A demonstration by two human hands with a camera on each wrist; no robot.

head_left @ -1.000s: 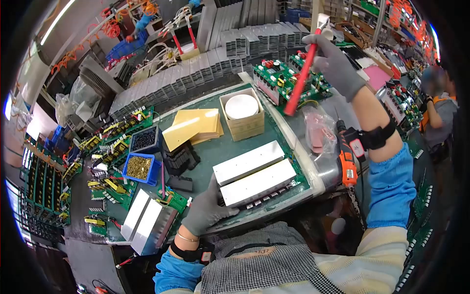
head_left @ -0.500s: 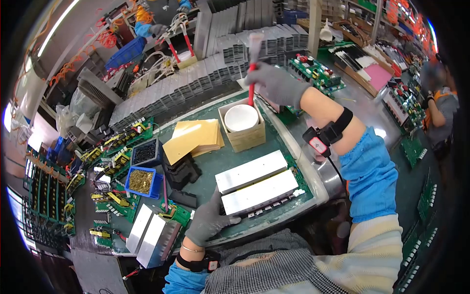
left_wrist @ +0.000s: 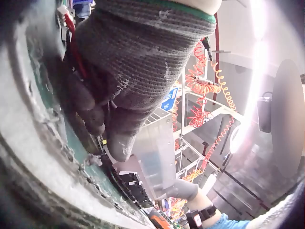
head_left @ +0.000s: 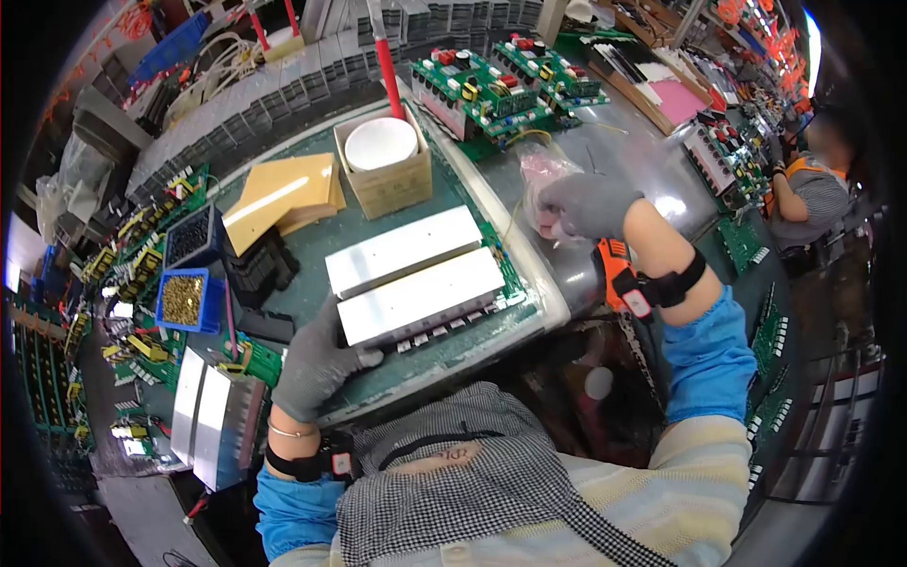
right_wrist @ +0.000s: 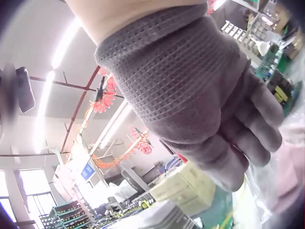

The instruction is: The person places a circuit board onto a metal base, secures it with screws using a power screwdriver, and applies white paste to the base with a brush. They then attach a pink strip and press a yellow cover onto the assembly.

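Note:
In the head view my gloved left hand (head_left: 321,364) holds the left end of a circuit board with two silver aluminium heat sinks (head_left: 406,274), thumb along its front edge. The left wrist view shows the gloved fingers (left_wrist: 121,143) low at that edge. To the right, my gloved right hand (head_left: 593,206) is over a clear plastic bag (head_left: 548,170) with pink contents, fingers loosely bent at it. The right wrist view has these fingers (right_wrist: 259,138) overlapping the bag (right_wrist: 286,167). A red-handled brush-like tool (head_left: 388,76) stands at the cardboard box (head_left: 397,192) holding a white tub (head_left: 381,144).
An orange power driver (head_left: 614,274) lies beside the right forearm. Yellow sheets (head_left: 283,194), a blue bin of brass-coloured screws (head_left: 184,300) and a second heat-sink unit (head_left: 215,416) lie leftward. Green circuit boards (head_left: 482,94) stand behind. Another person (head_left: 812,189) works at right.
My right hand has brought the red-handled tool to the box, let go of it, and moved right to the plastic bag. The left hand stays on the heat-sink board; the head view has shifted.

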